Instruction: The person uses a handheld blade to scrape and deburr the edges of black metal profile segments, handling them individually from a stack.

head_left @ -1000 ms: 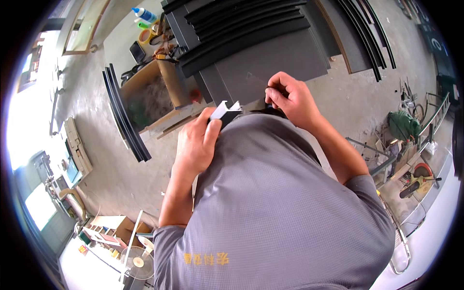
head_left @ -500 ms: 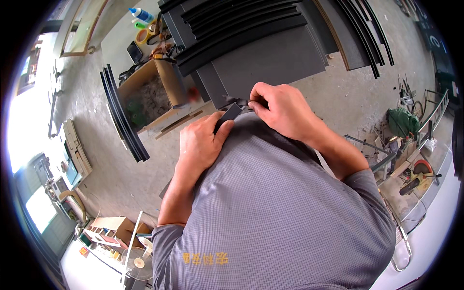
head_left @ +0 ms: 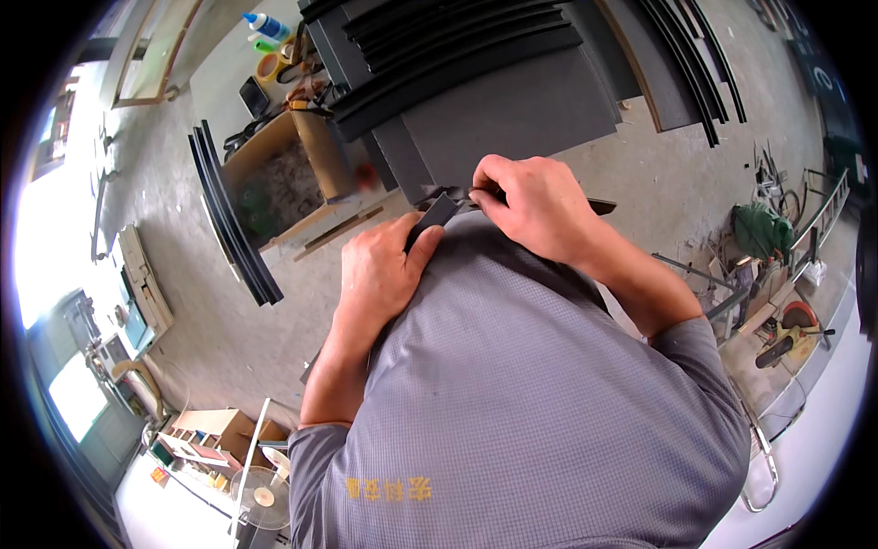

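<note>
My left hand (head_left: 380, 265) is closed round a dark grey flat strip (head_left: 436, 217), its end showing between thumb and fingers in front of my chest. To the right, my right hand (head_left: 540, 206) has thumb and forefinger pinched on a thin, crumpled black piece (head_left: 457, 195) beside the strip's end. I cannot tell whether that piece is film or tape. A dark end (head_left: 601, 207) sticks out past the right hand. The rest of the strip is hidden by my hands and shirt.
Ahead lies a stack of dark grey panels (head_left: 512, 123) topped with several black profiles (head_left: 457, 69). An open wooden box (head_left: 320, 156) stands left of it, near a phone (head_left: 253, 96), a tape roll (head_left: 269, 66) and a glue bottle (head_left: 267, 26). More black strips (head_left: 236, 220) lean at left.
My hands stay almost in place with the strip. A dark end now shows to the right of my right hand, where none showed before.
</note>
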The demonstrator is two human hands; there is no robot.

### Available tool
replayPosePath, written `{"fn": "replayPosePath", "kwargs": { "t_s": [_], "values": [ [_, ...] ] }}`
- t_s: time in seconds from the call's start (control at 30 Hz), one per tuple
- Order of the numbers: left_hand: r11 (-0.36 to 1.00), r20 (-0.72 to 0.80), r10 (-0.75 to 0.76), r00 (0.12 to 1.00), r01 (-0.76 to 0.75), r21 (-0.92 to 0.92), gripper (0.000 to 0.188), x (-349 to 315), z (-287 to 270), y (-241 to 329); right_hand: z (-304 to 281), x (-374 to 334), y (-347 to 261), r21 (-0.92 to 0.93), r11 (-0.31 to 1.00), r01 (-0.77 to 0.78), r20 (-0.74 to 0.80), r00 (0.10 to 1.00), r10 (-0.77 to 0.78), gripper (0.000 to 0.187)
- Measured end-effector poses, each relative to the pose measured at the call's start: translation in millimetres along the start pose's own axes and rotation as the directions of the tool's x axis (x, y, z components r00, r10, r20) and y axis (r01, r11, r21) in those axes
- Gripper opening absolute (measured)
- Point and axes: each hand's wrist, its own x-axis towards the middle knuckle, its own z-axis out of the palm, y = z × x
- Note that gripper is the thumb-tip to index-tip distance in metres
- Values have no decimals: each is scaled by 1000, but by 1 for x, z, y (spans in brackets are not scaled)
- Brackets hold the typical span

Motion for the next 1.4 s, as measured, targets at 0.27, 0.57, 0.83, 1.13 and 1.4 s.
{"fn": "replayPosePath", "kwargs": {
  "t_s": [0.27,0.57,0.83,1.13,1.4],
  "values": [
    [999,-72,36,997,-38,-32,48,-1,7,-4,4,0,11,195,976,-101,20,995,99,11],
    [996,-98,14,995,-23,-92,51,-5,5,-4,11,2,22,508,824,-252,127,968,217,12],
    [991,-143,60,988,-76,-111,52,-6,5,-6,8,-1,16,672,674,-307,180,951,253,13],
    [987,-175,80,981,-103,-123,50,-6,6,-8,10,-1,14,686,669,-287,202,958,204,15],
    [993,-100,39,994,-50,-109,46,-7,1,2,-1,2,17,529,847,-52,22,999,48,10]
  ]
}}
